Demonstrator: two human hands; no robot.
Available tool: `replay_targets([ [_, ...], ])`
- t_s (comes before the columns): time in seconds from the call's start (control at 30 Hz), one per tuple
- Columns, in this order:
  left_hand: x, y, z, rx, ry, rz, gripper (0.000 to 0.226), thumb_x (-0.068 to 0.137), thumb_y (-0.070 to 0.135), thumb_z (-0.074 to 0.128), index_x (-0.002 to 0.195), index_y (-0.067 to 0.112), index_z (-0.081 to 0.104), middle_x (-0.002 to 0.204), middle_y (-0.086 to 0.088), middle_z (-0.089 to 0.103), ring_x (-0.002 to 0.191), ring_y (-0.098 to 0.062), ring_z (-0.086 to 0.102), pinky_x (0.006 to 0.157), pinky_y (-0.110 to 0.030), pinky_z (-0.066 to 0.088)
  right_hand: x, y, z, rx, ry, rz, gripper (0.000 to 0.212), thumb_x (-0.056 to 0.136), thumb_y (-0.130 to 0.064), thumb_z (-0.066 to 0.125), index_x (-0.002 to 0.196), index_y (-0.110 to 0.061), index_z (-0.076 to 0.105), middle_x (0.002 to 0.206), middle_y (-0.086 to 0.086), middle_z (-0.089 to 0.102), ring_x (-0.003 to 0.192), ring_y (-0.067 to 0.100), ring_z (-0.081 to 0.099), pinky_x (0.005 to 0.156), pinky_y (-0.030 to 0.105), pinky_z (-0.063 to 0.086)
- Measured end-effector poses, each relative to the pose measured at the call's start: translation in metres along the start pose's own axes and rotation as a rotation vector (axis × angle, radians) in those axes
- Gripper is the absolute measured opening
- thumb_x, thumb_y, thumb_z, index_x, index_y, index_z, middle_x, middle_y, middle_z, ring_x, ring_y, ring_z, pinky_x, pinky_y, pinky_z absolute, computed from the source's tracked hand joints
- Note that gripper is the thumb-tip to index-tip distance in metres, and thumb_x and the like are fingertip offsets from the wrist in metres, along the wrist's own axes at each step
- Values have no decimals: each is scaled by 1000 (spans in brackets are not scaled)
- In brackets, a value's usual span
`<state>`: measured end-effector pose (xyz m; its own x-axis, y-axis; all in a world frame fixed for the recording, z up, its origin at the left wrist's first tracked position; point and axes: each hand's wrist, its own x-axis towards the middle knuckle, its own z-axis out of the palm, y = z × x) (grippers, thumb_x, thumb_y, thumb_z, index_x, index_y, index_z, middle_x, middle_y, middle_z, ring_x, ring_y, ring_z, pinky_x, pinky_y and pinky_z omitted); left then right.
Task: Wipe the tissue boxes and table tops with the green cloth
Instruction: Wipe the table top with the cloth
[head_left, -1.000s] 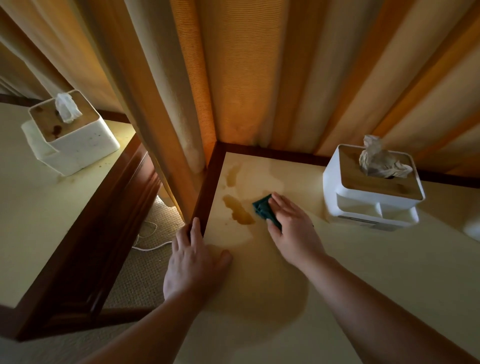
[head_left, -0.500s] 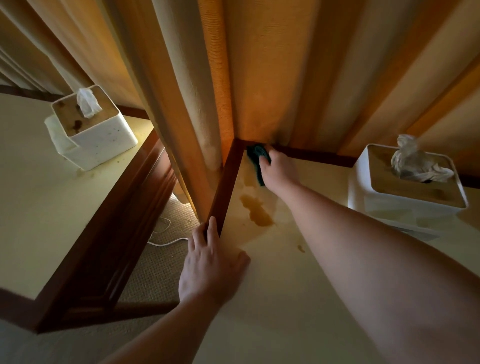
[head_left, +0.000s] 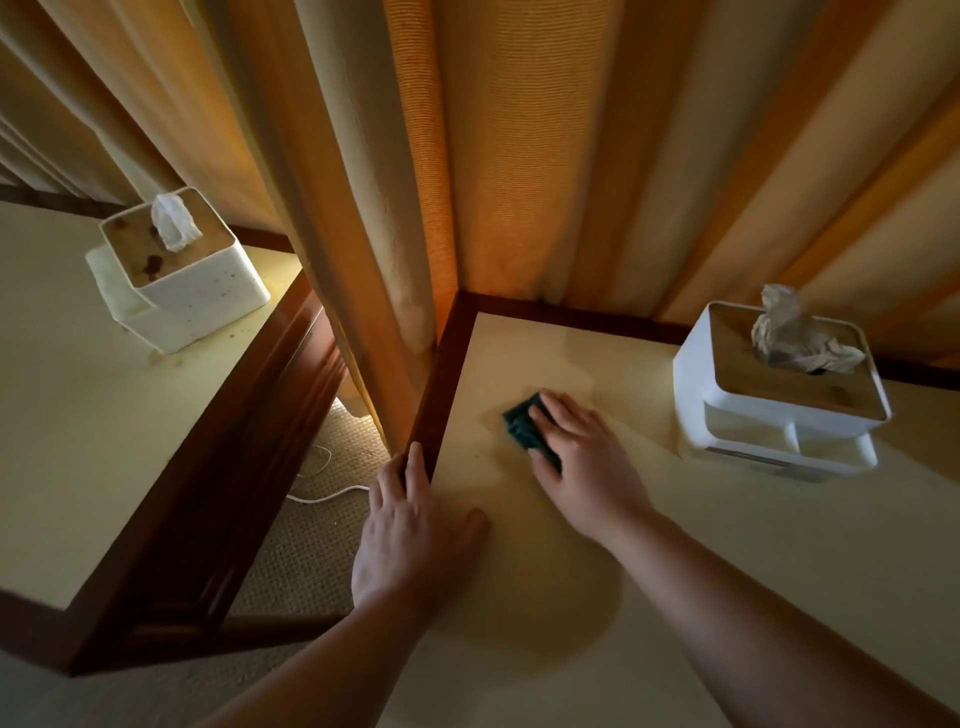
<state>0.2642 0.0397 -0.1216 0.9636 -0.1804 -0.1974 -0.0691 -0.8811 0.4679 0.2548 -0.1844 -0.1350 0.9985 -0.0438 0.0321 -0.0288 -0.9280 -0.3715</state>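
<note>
My right hand (head_left: 584, 460) presses the folded green cloth (head_left: 522, 423) flat on the cream top of the right table (head_left: 727, 545), near its left edge. Most of the cloth is hidden under my fingers. My left hand (head_left: 410, 530) rests flat on the same table's left edge, fingers over the dark wood rim. A white tissue box (head_left: 774, 395) with a wooden lid stands at the right, a crumpled tissue sticking up. A second white tissue box (head_left: 176, 270) with dark spots on its lid stands on the left table (head_left: 78, 415).
Heavy orange and cream curtains (head_left: 519, 156) hang behind both tables and drop into the gap between them. A white cable (head_left: 324, 496) lies on the woven carpet (head_left: 301, 561) in that gap. Both tables have dark wood rims.
My right hand has drawn the cloth back from the table's far corner toward me, over where the brown stain lay. The stain no longer shows. My left hand has stayed put.
</note>
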Motion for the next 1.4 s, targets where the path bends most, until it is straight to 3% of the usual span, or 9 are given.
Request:
replay_targets([
  [0.2,1,-3,2,7,-3,0,110,83,73,54,163,23,-4,160,-3,17,149,-23,24,117,-41,39,46,9,-14,204,185,260,42,105,-23,58,143,-6,60,148,6,59,138,22,53,117,32,39],
  [0.27,2,-4,2,13,-7,-4,111,83,74,54,163,23,-3,160,-3,16,149,-23,23,116,-41,39,68,-2,-19,281,163,327,39,107,-28,54,142,-12,61,133,4,68,117,21,65,93,24,52],
  [0.37,3,-2,3,10,-3,-13,110,81,73,55,163,22,1,159,-3,18,148,-24,24,115,-42,39,78,-28,-16,395,6,226,40,108,-30,52,146,-18,58,130,1,69,86,12,65,65,12,45],
  [0.43,2,-1,3,13,3,-20,110,80,72,54,163,22,3,157,-4,21,146,-24,26,113,-42,41,64,-43,-5,410,-87,69,43,107,-26,55,149,-16,55,150,-1,57,113,14,65,93,19,51],
  [0.53,0,-1,2,15,8,-11,105,82,66,53,163,19,4,156,-5,23,145,-25,28,113,-42,41,28,-49,11,254,-123,-146,49,104,-21,59,153,-21,52,164,-3,41,152,14,32,127,35,26],
  [0.67,-1,2,0,36,-13,-11,105,86,63,55,163,17,-1,158,-9,21,147,-27,25,115,-43,38,-21,-32,6,111,-114,-152,55,104,-19,59,157,-21,45,168,-3,30,157,16,20,130,40,17],
  [0.83,-1,4,-1,54,-20,-11,107,87,66,55,163,16,-1,157,-12,21,147,-29,26,114,-44,38,-45,1,-8,70,31,98,50,102,-16,61,151,-9,51,164,4,38,153,21,33,127,44,27],
  [1.0,-2,3,0,37,-9,-22,106,86,66,56,163,18,2,158,-10,22,147,-30,26,115,-47,38,7,-2,-15,171,115,271,44,106,-17,55,148,-6,54,162,5,43,152,20,35,127,32,23],
  [1.4,-7,6,-1,35,32,-10,103,86,63,55,163,15,7,153,-10,28,143,-29,29,113,-47,40,-92,-23,25,50,246,121,46,82,-2,58,127,4,68,144,18,61,135,36,54,110,55,47],
])
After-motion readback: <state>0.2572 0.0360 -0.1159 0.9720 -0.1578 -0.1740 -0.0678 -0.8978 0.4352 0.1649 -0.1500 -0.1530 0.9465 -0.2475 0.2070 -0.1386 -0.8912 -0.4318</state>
